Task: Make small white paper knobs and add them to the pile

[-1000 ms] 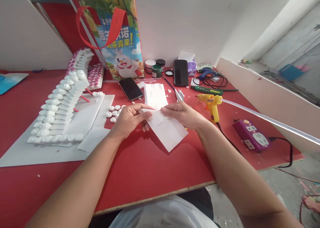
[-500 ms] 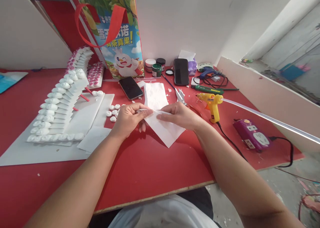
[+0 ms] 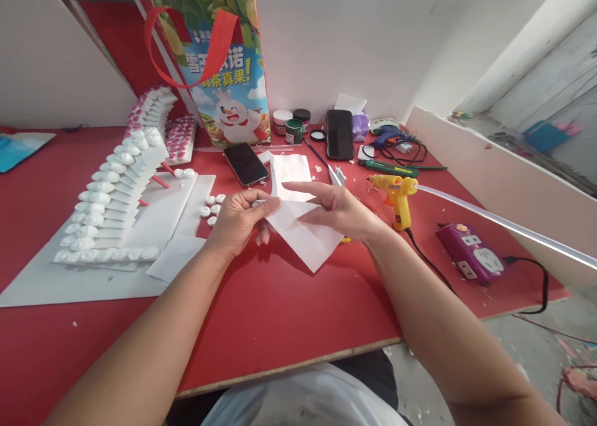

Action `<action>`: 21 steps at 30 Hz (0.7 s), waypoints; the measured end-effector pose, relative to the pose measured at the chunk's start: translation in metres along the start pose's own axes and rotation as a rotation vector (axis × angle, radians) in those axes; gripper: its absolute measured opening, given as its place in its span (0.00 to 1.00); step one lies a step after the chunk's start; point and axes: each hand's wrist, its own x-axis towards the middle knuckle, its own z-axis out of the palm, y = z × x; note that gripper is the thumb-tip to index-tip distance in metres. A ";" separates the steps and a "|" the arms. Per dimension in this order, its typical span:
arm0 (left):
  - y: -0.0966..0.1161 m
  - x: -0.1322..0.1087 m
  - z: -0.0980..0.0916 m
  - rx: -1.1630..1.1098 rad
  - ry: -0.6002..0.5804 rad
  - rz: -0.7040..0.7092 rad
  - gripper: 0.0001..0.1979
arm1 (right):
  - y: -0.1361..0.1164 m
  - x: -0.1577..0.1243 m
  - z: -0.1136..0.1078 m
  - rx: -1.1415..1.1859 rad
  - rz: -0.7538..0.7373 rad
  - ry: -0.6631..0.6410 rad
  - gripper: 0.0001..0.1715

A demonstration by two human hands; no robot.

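Note:
My left hand point(image 3: 237, 221) pinches a folded corner of a thin white paper sheet point(image 3: 311, 242) between thumb and fingers. The sheet hangs over the red tabletop, its point toward me. On its right side, my right hand point(image 3: 342, 211) has the thumb on top and the index finger stretched out above; its other fingers are partly hidden behind the paper. Just beyond the hands lies a stack of white sheets point(image 3: 290, 168). Several small white rolled pieces point(image 3: 215, 208) lie left of my left hand.
A fan-shaped white piece edged with rolls point(image 3: 116, 196) stands on white boards at left. Behind are a printed bag point(image 3: 233, 102), two phones point(image 3: 246, 163) and paint jars point(image 3: 293, 130). Scissors point(image 3: 336, 175), a yellow glue gun point(image 3: 396, 196) and a purple power socket point(image 3: 471, 252) are right.
My right index finger has lifted off the paper and straightened out to the left. My left hand keeps its pinch on the corner. The view has shifted slightly.

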 end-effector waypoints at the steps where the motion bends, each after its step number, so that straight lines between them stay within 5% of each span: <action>1: 0.000 0.000 0.000 -0.002 -0.011 -0.006 0.15 | 0.001 0.000 0.000 -0.024 -0.022 0.015 0.36; 13: 0.000 0.000 -0.003 -0.038 -0.025 0.021 0.14 | -0.007 -0.009 -0.008 -0.019 -0.058 0.069 0.15; 18: -0.002 0.002 -0.003 -0.044 -0.007 0.069 0.13 | -0.003 -0.005 -0.010 0.066 -0.096 0.076 0.34; 21: -0.002 0.002 -0.003 -0.034 -0.030 0.063 0.13 | 0.001 -0.001 -0.006 -0.037 -0.109 0.103 0.26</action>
